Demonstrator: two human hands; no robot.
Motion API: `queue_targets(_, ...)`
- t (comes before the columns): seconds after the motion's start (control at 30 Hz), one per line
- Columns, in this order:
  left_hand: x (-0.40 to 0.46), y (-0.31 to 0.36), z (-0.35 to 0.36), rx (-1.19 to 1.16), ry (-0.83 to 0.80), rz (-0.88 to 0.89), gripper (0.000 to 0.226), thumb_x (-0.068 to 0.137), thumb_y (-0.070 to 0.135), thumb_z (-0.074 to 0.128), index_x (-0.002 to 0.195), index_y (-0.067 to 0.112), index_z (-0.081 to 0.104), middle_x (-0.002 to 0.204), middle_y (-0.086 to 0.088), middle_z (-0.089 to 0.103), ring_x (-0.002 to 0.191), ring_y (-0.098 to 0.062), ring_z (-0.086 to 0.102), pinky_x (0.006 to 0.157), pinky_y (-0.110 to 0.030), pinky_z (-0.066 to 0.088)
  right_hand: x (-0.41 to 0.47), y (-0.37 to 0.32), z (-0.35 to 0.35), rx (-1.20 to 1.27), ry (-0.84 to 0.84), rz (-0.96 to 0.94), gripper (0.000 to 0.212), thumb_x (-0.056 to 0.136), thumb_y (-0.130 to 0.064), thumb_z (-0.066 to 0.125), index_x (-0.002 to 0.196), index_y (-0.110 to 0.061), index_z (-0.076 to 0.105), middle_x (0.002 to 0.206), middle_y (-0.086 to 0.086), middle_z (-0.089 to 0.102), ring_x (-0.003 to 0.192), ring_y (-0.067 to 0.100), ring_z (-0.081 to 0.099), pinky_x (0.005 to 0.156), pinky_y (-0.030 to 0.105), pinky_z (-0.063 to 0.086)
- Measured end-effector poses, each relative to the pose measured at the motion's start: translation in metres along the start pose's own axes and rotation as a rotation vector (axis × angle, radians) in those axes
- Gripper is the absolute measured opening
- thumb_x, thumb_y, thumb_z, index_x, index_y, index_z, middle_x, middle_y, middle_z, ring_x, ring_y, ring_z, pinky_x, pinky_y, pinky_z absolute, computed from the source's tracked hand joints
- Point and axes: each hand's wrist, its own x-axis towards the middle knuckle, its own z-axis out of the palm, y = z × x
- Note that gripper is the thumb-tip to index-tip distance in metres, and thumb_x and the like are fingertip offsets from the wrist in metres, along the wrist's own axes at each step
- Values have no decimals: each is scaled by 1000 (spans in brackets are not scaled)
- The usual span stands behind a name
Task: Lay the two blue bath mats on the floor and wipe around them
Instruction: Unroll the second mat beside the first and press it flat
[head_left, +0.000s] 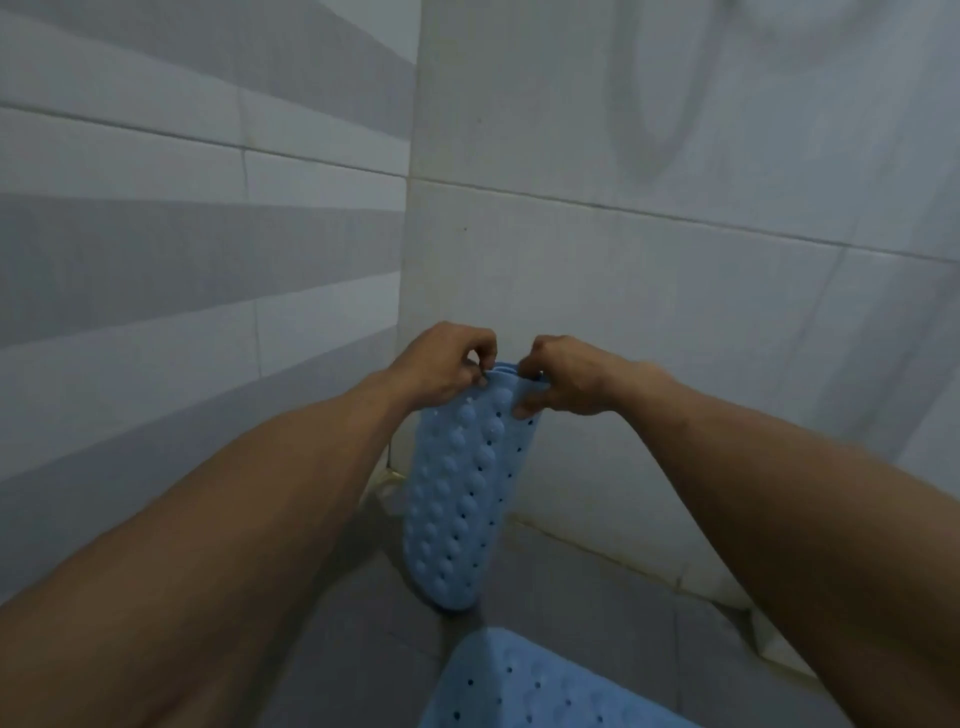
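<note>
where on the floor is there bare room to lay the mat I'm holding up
Bare grey tiled floor lies left of the flat blue perforated rubber mat, towards the striped wall. A narrower strip lies on its right, below the white wall. The corner under the held blue mat is crowded.

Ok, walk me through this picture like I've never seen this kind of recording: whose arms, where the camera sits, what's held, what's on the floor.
There is no machine here. The single picture comes from a wide-angle camera worn on a person's head, looking forward and down, so the two bare arms are the wearer's own. The left hand and the right hand each pinch the top edge of a blue bath mat, which hangs upright in the corner of a tiled wall. It is bumpy and dotted with small holes, and its lower end reaches down near the grey floor; whether it touches is hard to tell. A second blue bath mat already lies flat on the floor at the bottom of the picture.
</note>
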Motion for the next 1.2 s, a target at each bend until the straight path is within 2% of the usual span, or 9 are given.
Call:
queue_targets(0.2,-11,88,-4,-1,29,79,19,76,9,73,78,23,59,89,2,70,78,-15,67,75,-32,55,-89,21,-33,-44,19,92,44,81,-59,68,81,-15,71,84,6,64,75,25,61,72,41,54)
queue_targets(0.47,-59,198,31,5,-138,92,22,74,13,75,79,17,55,69,4,57,63,-15,49,63,-32,45,-224,38,-46,-162,26,23,46,79,-66,66,63,-27,47,101,-7,48,98,17,43,89,36,41)
queue_targets(0.57,-86,232,49,64,-221,60,19,77,18,76,83,17,58,71,6,58,65,-14,51,59,-27,43,-263,47,-26,-7,-14,10,42,78,-61,71,66,-22,59,104,-9,56,97,15,52,84,32,46)
queue_targets(0.63,-99,248,59,104,-243,35,16,77,20,76,86,15,64,75,2,63,68,-16,57,61,-27,45,-281,54,-11,85,-31,40,47,75,-61,72,79,-14,67,89,-4,67,85,20,62,73,36,53)
queue_targets(0.77,-102,271,71,151,-270,-2,15,79,22,75,88,15,67,80,1,65,73,-18,59,63,-26,43,-310,60,-1,58,36,66,58,74,-72,64,65,-16,53,60,0,57,60,22,53,60,40,48)
queue_targets(0.87,-99,272,77,220,-304,8,14,78,22,73,87,18,64,78,2,61,74,-21,58,64,-28,43,-329,70,-5,33,30,120,65,68,-87,55,85,-25,47,73,-4,56,68,20,54,65,41,48)
queue_targets(1.0,-108,249,84,254,-269,-12,16,79,25,69,81,26,54,80,3,57,80,-25,58,71,-34,50,-345,80,-4,14,-180,212,75,63,-89,57,119,-43,43,106,-5,53,95,25,57,83,40,46)
queue_targets(1.13,-120,223,85,167,-217,2,16,82,28,68,84,25,53,81,4,57,77,-23,56,69,-34,48,-341,64,-14,-45,-237,178,58,56,-79,74,96,-39,59,135,-7,46,119,19,50,101,40,45)
queue_targets(1.2,-126,219,83,101,-212,32,16,82,27,69,84,25,53,79,4,57,76,-23,56,69,-33,47,-335,49,-20,-104,-267,182,53,58,-72,78,84,-29,60,123,-7,59,105,18,58,91,39,52)
